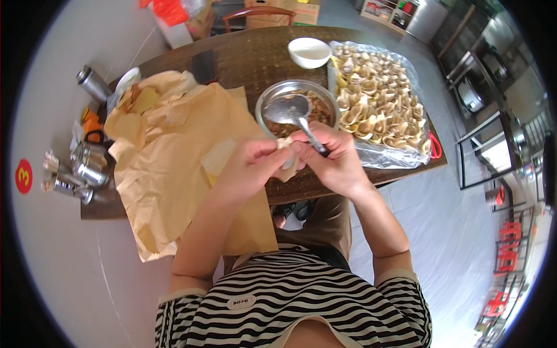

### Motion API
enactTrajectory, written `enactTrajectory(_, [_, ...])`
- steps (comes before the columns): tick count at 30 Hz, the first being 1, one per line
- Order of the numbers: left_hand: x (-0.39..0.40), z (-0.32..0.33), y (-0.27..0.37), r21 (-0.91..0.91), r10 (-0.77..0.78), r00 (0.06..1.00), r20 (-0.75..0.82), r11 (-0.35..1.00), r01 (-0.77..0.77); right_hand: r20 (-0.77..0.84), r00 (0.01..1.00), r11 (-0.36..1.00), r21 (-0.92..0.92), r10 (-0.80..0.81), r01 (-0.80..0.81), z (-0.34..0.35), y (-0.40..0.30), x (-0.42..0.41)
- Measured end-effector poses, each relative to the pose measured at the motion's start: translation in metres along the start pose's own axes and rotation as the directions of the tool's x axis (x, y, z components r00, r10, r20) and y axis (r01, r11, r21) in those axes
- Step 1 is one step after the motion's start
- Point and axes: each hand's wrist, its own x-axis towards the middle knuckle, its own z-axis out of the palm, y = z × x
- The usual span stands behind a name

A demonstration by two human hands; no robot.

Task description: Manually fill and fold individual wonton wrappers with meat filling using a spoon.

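Between the fingers of both hands is a dough wrapper (287,172), partly folded. My left hand (252,167) pinches its left side. The other side is pinched by my right hand (333,156), which also holds a metal spoon (287,108) by its handle. The spoon's bowl is over a steel bowl (261,93) of minced filling, just beyond the hands. To the right, rows of wrapped dumplings (370,104) fill a tray lined with clear plastic. Brown paper (174,152) lies at the left, with wrappers (145,100) at its far end.
A white bowl (309,53) stands beyond the steel bowl. Along the table's left side are a steel flask (93,83), a metal pot (89,163) and containers of sticks. A dark flat object (203,66) lies near the paper. Red handles (434,145) show at the tray's right edge.
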Motion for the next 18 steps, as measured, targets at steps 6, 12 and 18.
enactTrajectory(6, [0.001, 0.0, -0.03, 0.464, 0.401, 0.914, -0.069, 0.824, -0.326, -0.12, 0.991, 0.998, -0.019, -0.06, 0.058, 0.011, 0.002, -0.01])
enactTrajectory(12, [-0.003, 0.01, -0.007, 0.28, 0.326, 0.92, -0.216, 0.924, -0.261, -0.181, 0.956, 0.877, -0.465, -0.23, 0.123, -0.036, 0.015, 0.032])
enactTrajectory(18, [-0.028, -0.031, 0.005, 0.443, 0.41, 0.867, -0.285, 0.858, -0.26, -0.326, 0.944, 0.686, -0.676, 0.052, -0.271, -0.155, 0.074, 0.105])
